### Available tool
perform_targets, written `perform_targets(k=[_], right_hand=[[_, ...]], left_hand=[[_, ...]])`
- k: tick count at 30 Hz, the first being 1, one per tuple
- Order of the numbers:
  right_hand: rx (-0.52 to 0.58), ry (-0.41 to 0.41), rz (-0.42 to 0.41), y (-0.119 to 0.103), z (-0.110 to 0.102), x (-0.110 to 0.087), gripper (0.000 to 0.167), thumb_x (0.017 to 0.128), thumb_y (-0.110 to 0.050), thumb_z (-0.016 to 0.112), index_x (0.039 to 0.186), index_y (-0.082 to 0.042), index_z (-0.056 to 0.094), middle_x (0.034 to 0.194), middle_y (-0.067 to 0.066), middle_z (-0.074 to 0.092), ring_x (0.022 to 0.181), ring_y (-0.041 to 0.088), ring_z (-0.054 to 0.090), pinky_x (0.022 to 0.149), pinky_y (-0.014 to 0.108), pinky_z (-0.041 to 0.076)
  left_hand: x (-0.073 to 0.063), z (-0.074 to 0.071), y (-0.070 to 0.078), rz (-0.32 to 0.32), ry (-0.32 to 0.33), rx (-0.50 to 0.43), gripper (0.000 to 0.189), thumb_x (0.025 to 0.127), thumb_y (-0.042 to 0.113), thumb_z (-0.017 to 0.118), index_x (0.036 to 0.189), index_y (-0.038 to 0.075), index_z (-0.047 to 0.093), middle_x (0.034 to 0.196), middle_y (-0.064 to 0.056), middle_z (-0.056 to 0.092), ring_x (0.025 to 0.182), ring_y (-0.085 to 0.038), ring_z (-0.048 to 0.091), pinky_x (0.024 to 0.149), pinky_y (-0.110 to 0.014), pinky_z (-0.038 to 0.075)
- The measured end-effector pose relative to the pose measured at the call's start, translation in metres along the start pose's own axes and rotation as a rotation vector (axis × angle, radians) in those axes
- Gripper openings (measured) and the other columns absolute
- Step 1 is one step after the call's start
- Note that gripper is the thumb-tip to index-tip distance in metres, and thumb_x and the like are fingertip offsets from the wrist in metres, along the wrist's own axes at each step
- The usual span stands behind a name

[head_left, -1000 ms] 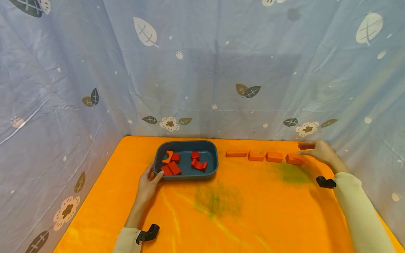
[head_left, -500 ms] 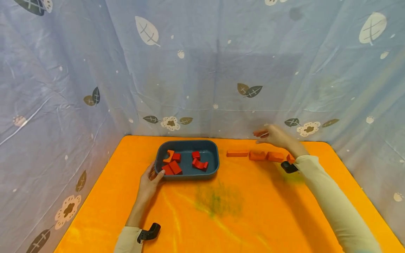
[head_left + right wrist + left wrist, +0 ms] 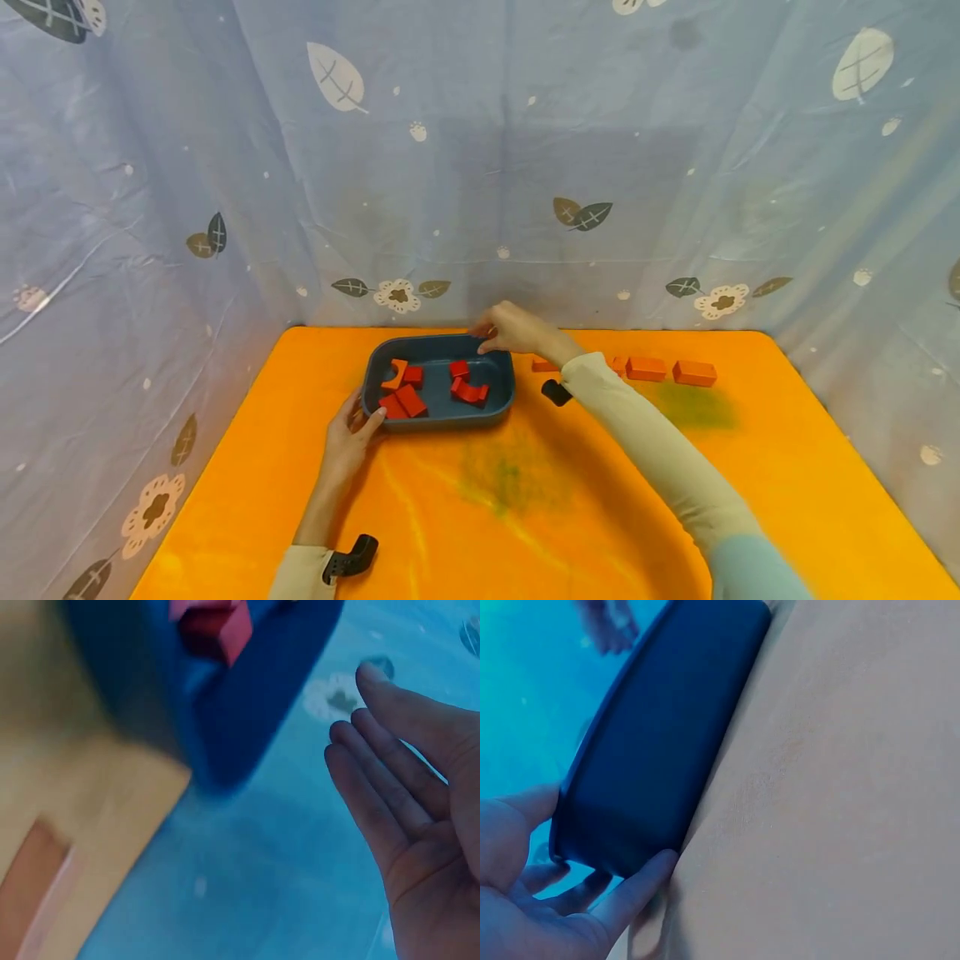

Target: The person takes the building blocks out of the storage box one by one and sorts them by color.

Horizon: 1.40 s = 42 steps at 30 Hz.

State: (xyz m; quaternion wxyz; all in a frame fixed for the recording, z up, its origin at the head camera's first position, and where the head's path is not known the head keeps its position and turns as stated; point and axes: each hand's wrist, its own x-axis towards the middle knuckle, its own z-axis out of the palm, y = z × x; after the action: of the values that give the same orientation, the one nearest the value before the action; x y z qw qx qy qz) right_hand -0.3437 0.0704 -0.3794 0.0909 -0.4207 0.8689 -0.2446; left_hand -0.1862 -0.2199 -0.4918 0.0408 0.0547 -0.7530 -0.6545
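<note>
A dark blue tray point(image 3: 438, 422) stands at the back of the orange table. At its front left corner my left hand point(image 3: 348, 442) grips it, thumb by the rim and fingers around the end; the left wrist view shows this hand point(image 3: 562, 907) against the tray wall point(image 3: 660, 742). Above the back right rim is my right hand point(image 3: 513, 329), holding nothing; in the right wrist view the hand point(image 3: 424, 802) has extended fingers, apart from the tray. Inside the tray lie an orange arch block point(image 3: 395, 375), a red curved block point(image 3: 470, 392) and several other red blocks point(image 3: 410, 401).
Right of the tray, orange blocks stand in a row, among them a rectangular block point(image 3: 646, 368) and another at the right end point(image 3: 694, 372). My right forearm partly hides the row. A patterned curtain point(image 3: 465, 192) rises behind and beside the table point(image 3: 450, 517).
My right hand has swept left from the row's far right block, over the row, to the tray's back right corner. The left hand keeps its grip; the blocks stay put.
</note>
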Motion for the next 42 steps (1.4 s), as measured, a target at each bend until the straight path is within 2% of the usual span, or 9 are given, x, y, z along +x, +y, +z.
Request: perform_targets(k=[5, 12, 18, 23, 27, 31, 35, 38, 42], right_hand=[[-0.072, -0.039, -0.062, -0.018, 0.016, 0.038, 0.031, 0.087, 0.002, 0.071, 0.117, -0.001, 0.071, 0.113, 0.014, 0.071, 0.099, 0.021, 0.069, 0.088, 0.027, 0.057], [-0.409, -0.140, -0.068, -0.047, 0.034, 0.082, 0.035, 0.088, 0.006, 0.066, 0.120, -0.007, 0.071, 0.116, 0.004, 0.070, 0.106, 0.018, 0.065, 0.094, 0.028, 0.053], [-0.650, -0.224, -0.094, -0.062, 0.060, 0.104, 0.032, 0.091, -0.001, 0.067, 0.119, -0.016, 0.072, 0.117, -0.001, 0.069, 0.107, 0.016, 0.063, 0.093, 0.025, 0.053], [-0.613, -0.222, -0.099, -0.064, 0.084, 0.115, 0.023, 0.092, -0.004, 0.067, 0.108, -0.016, 0.077, 0.106, -0.002, 0.071, 0.099, 0.016, 0.064, 0.094, 0.025, 0.052], [-0.537, -0.209, -0.075, -0.065, 0.095, 0.124, 0.022, 0.091, -0.002, 0.067, 0.102, -0.018, 0.079, 0.100, -0.002, 0.071, 0.094, 0.016, 0.063, 0.094, 0.025, 0.052], [-0.536, -0.222, -0.015, -0.059, 0.102, 0.122, 0.021, 0.092, -0.005, 0.068, 0.098, -0.022, 0.078, 0.098, -0.002, 0.069, 0.090, 0.015, 0.061, 0.093, 0.025, 0.052], [-0.534, -0.224, 0.027, -0.053, 0.103, 0.119, 0.017, 0.092, -0.008, 0.068, 0.101, -0.020, 0.076, 0.102, -0.001, 0.069, 0.092, 0.015, 0.061, 0.093, 0.025, 0.052], [-0.484, -0.217, 0.027, -0.051, 0.098, 0.117, 0.022, 0.091, -0.003, 0.068, 0.109, -0.015, 0.073, 0.111, 0.001, 0.068, 0.099, 0.017, 0.062, 0.095, 0.026, 0.051], [-0.436, -0.182, -0.046, -0.050, 0.087, 0.114, 0.026, 0.089, 0.001, 0.068, 0.112, -0.010, 0.073, 0.113, 0.003, 0.069, 0.103, 0.019, 0.062, 0.096, 0.026, 0.051]], left_hand=[[0.002, -0.001, 0.003, 0.015, 0.014, 0.032, 0.068, 0.097, 0.020, 0.063, 0.154, 0.006, 0.028, 0.148, -0.022, 0.039, 0.136, -0.038, 0.041, 0.098, -0.040, 0.050], [-0.001, 0.003, 0.001, 0.004, -0.010, -0.058, 0.066, 0.098, 0.011, 0.060, 0.154, 0.005, 0.026, 0.148, -0.024, 0.038, 0.134, -0.039, 0.043, 0.093, -0.045, 0.054], [-0.001, 0.009, -0.001, 0.033, 0.002, -0.021, 0.067, 0.097, 0.014, 0.063, 0.153, 0.003, 0.029, 0.148, -0.025, 0.039, 0.135, -0.040, 0.041, 0.096, -0.037, 0.053], [-0.004, 0.008, -0.001, 0.044, 0.028, 0.006, 0.067, 0.096, 0.014, 0.064, 0.152, 0.000, 0.031, 0.147, -0.027, 0.040, 0.134, -0.042, 0.042, 0.097, -0.034, 0.052], [-0.004, 0.004, 0.000, 0.050, 0.044, -0.019, 0.066, 0.096, 0.013, 0.065, 0.152, 0.001, 0.032, 0.146, -0.027, 0.041, 0.133, -0.042, 0.044, 0.093, -0.040, 0.054], [-0.004, 0.006, 0.001, 0.052, 0.019, -0.060, 0.067, 0.096, 0.012, 0.064, 0.153, 0.003, 0.031, 0.147, -0.026, 0.040, 0.131, -0.042, 0.045, 0.090, -0.045, 0.056], [-0.003, 0.006, 0.000, 0.047, 0.015, -0.072, 0.067, 0.096, 0.011, 0.063, 0.153, 0.003, 0.029, 0.147, -0.026, 0.039, 0.130, -0.041, 0.046, 0.088, -0.044, 0.057], [-0.003, 0.004, -0.001, 0.044, 0.031, -0.062, 0.066, 0.096, 0.011, 0.064, 0.153, 0.003, 0.030, 0.147, -0.025, 0.039, 0.129, -0.041, 0.047, 0.088, -0.043, 0.057], [-0.002, 0.003, -0.001, 0.041, 0.051, -0.024, 0.066, 0.096, 0.014, 0.064, 0.152, 0.004, 0.032, 0.146, -0.023, 0.041, 0.130, -0.040, 0.046, 0.090, -0.041, 0.057]])
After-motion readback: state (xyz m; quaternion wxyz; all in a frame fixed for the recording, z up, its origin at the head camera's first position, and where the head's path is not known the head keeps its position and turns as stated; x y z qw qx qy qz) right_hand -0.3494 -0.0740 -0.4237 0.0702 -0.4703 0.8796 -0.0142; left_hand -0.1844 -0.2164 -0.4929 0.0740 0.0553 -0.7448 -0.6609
